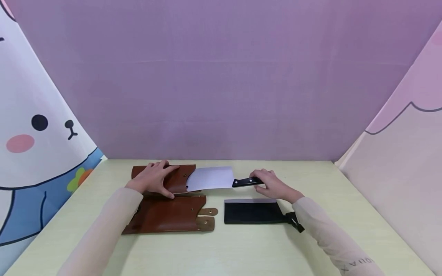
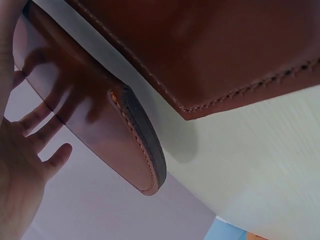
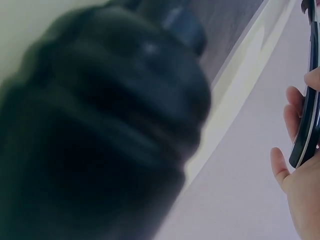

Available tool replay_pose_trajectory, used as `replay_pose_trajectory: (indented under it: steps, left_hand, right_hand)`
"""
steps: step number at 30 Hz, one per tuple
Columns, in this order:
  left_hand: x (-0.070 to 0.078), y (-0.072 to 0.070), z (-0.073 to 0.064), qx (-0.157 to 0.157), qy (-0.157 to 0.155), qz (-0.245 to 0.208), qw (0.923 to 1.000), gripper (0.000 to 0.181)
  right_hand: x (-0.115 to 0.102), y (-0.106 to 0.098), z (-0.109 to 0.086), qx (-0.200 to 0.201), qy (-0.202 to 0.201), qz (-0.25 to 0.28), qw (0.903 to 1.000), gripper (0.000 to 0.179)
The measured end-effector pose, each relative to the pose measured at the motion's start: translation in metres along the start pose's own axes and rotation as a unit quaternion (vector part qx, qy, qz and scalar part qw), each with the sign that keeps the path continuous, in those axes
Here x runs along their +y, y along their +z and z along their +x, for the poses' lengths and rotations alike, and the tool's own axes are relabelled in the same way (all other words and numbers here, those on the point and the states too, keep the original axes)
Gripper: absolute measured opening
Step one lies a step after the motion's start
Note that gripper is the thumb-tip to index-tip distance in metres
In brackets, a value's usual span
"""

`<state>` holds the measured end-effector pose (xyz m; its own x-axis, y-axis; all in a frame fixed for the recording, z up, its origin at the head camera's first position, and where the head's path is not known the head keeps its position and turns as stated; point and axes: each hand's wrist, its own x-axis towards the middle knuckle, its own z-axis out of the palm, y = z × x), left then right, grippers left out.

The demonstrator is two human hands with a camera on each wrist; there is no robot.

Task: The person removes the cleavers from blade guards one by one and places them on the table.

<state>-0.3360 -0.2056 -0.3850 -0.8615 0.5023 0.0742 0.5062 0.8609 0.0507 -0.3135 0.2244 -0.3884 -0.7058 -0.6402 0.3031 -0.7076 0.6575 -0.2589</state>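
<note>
My left hand spans a brown leather sheath at the back of the table, thumb on its near edge and fingers across the far side. A cleaver with a broad pale blade lies partly inside the sheath's right opening, its tip hidden. The right hand grips the end of its black riveted handle, also visible in the right wrist view. In the left wrist view, the sheath's stitched rounded end shows beside the spread fingers.
A second brown sheath with two snap straps lies nearer, parallel to the first. Beneath the right forearm lies a black-bladed cleaver, its dark handle end near the sleeve. A purple panel rises behind the table; printed panels flank it.
</note>
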Motion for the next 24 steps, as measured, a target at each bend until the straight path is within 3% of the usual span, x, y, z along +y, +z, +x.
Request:
replay_pose_trajectory:
  steps: [15,24]
  left_hand:
    - [-0.001,-0.002,-0.005,0.004,-0.001,0.001,1.0,0.105]
    - [-0.004,-0.002,-0.007,0.002,-0.007,0.003,1.0,0.105]
  right_hand:
    - [0.005,-0.004,-0.012,0.029,0.0,-0.008,0.9996,0.026]
    - [0.01,-0.006,-0.016,0.026,0.01,-0.012,0.9995,0.026]
